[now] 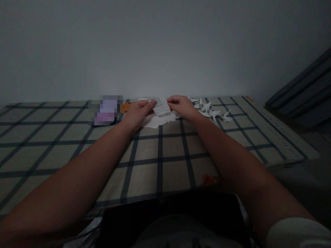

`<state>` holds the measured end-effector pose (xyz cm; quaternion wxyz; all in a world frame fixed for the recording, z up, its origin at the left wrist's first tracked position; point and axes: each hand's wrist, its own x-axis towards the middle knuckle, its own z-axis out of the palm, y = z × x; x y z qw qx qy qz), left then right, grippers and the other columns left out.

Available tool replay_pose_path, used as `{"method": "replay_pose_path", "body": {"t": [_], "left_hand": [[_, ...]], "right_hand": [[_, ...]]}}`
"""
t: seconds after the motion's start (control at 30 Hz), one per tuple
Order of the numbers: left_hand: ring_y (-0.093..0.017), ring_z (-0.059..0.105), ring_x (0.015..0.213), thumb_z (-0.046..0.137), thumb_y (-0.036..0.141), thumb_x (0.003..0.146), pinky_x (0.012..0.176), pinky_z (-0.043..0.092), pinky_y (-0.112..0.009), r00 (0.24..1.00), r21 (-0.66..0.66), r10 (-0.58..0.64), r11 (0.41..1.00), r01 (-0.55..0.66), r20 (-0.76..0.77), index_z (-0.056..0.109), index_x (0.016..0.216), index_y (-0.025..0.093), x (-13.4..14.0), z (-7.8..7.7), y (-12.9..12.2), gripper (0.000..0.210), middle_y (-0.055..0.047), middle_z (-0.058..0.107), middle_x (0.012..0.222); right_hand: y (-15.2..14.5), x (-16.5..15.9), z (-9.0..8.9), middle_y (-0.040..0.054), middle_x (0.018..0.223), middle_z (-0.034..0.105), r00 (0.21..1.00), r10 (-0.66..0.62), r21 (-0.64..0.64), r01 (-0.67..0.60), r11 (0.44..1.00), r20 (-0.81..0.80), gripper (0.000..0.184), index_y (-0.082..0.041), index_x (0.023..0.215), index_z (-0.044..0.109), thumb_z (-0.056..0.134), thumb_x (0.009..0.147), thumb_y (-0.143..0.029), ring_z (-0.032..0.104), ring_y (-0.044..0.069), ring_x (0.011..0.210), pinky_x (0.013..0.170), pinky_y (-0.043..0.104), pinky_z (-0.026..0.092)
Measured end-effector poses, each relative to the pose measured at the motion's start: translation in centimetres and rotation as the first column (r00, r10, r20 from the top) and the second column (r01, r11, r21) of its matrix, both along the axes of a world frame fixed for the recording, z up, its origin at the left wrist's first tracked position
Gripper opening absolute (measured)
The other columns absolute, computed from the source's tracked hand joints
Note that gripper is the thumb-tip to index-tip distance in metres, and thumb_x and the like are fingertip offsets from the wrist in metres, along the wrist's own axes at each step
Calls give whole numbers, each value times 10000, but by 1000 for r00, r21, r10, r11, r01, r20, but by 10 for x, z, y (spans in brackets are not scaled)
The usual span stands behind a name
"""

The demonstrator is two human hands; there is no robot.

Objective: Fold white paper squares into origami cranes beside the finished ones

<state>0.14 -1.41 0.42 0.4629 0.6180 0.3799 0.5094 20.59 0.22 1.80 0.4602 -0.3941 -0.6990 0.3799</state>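
Between my two hands is a small creased sheet of white paper (pixel 161 106), raised over other paper. My left hand (pixel 138 113) pinches its left edge between thumb and fingers. The right edge is gripped by the fingertips of my right hand (pixel 183 106). Below them lies a loose stack of white paper sheets (pixel 152 122), partly hidden by my left hand. Just right of my right hand, several folded white paper cranes (pixel 207 108) lie in a cluster.
A phone-like device (pixel 105 112), partly pixelated, is on the left, beside an orange item (pixel 126 107). The checked tablecloth (pixel 170 165) covers the table, which meets a plain wall (pixel 165 48) at the back. Dark slatted furniture (pixel 305 89) stands at the right.
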Motion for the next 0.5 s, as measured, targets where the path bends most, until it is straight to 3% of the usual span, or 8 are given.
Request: {"method": "replay_pose_path", "body": {"t": [0.27, 0.4, 0.5], "left_hand": [[-276, 743, 994, 728, 691, 780, 927, 583, -405, 1000, 51, 16, 999, -16, 2, 787, 927, 167, 1, -2, 2, 547, -132, 791, 993], [-285, 735, 993, 777, 669, 737, 951, 576, -440, 999, 35, -19, 999, 17, 51, 793, 942, 167, 0, -2, 1, 543, -128, 792, 974], [-266, 732, 939, 824, 568, 722, 932, 571, -421, 1000, 0, 15, 1000, -15, -4, 802, 949, 169, -3, -2, 1, 459, -119, 792, 984]], "right_hand": [[2, 1, -3, 32, 762, 698, 998, -61, -64, 61, 996, 15, 168, -144, 808, 725, 738, 801, -311, 605, 139, 705, 702, 292, 508], [2, 0, -3, 22, 754, 690, 996, -77, -70, 74, 995, -37, 119, -158, 789, 691, 737, 784, -268, 608, 129, 696, 712, 286, 525], [0, -1, -2, 18, 773, 699, 996, -45, -63, 40, 997, -77, 99, -167, 805, 687, 737, 764, -242, 616, 128, 711, 726, 284, 532]]}}
